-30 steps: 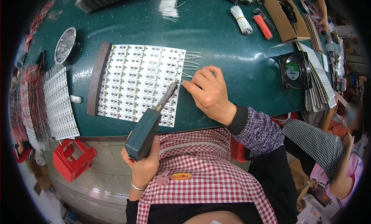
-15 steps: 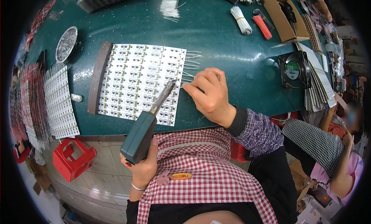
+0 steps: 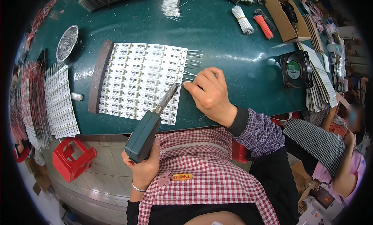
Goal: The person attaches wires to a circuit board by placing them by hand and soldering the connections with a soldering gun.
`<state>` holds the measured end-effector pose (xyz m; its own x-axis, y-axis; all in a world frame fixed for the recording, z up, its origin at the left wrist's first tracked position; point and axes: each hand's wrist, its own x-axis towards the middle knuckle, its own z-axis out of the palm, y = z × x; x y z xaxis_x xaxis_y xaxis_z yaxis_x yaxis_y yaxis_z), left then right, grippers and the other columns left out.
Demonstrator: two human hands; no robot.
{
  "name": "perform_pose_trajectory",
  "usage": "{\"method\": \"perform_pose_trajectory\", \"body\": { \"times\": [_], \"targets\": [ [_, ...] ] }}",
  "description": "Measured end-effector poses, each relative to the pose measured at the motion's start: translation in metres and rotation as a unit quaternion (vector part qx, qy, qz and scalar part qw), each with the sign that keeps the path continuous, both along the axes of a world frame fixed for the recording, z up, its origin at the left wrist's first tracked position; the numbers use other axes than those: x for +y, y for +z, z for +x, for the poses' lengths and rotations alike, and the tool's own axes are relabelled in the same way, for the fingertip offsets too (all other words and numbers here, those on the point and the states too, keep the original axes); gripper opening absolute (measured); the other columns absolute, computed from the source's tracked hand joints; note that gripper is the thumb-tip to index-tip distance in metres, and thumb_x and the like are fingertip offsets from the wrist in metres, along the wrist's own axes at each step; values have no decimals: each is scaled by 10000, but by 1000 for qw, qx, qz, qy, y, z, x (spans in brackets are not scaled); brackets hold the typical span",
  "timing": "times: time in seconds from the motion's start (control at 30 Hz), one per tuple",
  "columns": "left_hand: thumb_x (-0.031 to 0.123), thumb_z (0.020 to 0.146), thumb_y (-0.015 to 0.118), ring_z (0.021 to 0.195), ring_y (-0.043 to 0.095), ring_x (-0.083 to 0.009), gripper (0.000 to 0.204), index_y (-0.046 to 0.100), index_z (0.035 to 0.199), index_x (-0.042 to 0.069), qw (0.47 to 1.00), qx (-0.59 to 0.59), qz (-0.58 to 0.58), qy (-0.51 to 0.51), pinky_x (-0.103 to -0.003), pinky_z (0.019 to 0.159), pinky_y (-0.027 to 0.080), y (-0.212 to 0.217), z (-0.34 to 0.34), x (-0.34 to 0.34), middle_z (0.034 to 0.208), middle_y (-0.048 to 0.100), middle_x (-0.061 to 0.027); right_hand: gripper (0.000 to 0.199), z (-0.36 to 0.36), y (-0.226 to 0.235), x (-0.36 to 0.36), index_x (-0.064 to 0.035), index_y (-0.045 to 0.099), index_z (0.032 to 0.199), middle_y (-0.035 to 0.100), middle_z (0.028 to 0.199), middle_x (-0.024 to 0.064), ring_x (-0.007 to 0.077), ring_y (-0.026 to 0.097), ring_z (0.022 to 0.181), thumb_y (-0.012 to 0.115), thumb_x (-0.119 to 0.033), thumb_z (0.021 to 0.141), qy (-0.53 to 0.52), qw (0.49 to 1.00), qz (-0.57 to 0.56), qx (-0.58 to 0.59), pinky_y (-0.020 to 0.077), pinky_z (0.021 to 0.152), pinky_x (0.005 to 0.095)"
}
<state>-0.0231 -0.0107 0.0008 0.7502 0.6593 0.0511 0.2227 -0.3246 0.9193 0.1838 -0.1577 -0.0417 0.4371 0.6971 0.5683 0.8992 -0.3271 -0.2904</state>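
Green-bodied, the iron (image 3: pixel 147 135) sits gripped in our left hand (image 3: pixel 143 167), fingers wrapped tight round its handle, just off the counter's near edge. Its long axis runs from 7 o'clock up to 1 o'clock, and the metal tip (image 3: pixel 171 92) points toward 1 o'clock, resting at the right edge of the board (image 3: pixel 142 80). That white panel of small circuits lies flat on the dark green counter (image 3: pixel 217 34), its long sides running roughly from 9 to 3 o'clock.

Our right hand (image 3: pixel 210 95) lies at 3 o'clock of the tip, fingers pinched narrow on a thin white wire (image 3: pixel 185 83), holding its end against the board's edge just beside the tip. More wires (image 3: pixel 193 58) already stick out from that edge toward 3 o'clock, above this one. We judge the step in hand to be soldering one more lead onto the board; the next move would call for a steady tip on the joint and a still wire.

Farther out, at 9 o'clock of the board, lies a dark curved bar (image 3: pixel 99 80), then a fanned stack of panels (image 3: pixel 59 100). At 12 o'clock lie wire bundles (image 3: pixel 171 4), and at 3 o'clock stands a small black fan (image 3: pixel 294 69).
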Motion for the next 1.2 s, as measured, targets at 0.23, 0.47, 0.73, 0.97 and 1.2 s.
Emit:
{"method": "perform_pose_trajectory", "body": {
  "times": [0.23,0.47,0.73,0.97,1.2],
  "targets": [
    [-1,774,764,697,662,-145,185,694,938,-50,1000,6,-23,-11,-266,648,518,1,1,0,863,707,-103,190,0,0,1,-35,680,893,521,739,36,222,582,767,735,-12,712,-2,1000,-1,-1,440,834,408],
    [-19,775,756,700,658,-148,181,688,940,-48,1000,1,-1,-28,-269,633,509,-1,1,2,865,696,-100,185,-1,2,3,-31,674,877,520,738,42,227,584,764,739,-8,705,-3,1000,-6,-3,442,828,405],
    [3,780,780,745,650,-149,244,679,996,-46,999,26,-20,-15,-281,659,503,1,-8,2,893,696,-89,203,-2,0,4,-27,660,887,519,743,45,233,588,773,731,3,699,-3,1000,-5,-3,440,826,404],
    [-5,806,781,879,660,-159,349,644,1120,-71,997,31,-66,4,-290,793,529,2,-15,0,1021,697,-105,208,-2,0,4,-43,664,898,526,750,40,234,588,781,725,1,704,-10,1000,1,-2,439,825,400],
    [51,777,796,708,680,-153,216,710,945,-52,999,0,-19,38,-268,627,519,2,-6,-1,849,719,-104,185,-13,21,-18,-62,702,876,536,734,29,232,560,751,768,5,716,-71,997,15,34,445,812,388]
  ]
}}
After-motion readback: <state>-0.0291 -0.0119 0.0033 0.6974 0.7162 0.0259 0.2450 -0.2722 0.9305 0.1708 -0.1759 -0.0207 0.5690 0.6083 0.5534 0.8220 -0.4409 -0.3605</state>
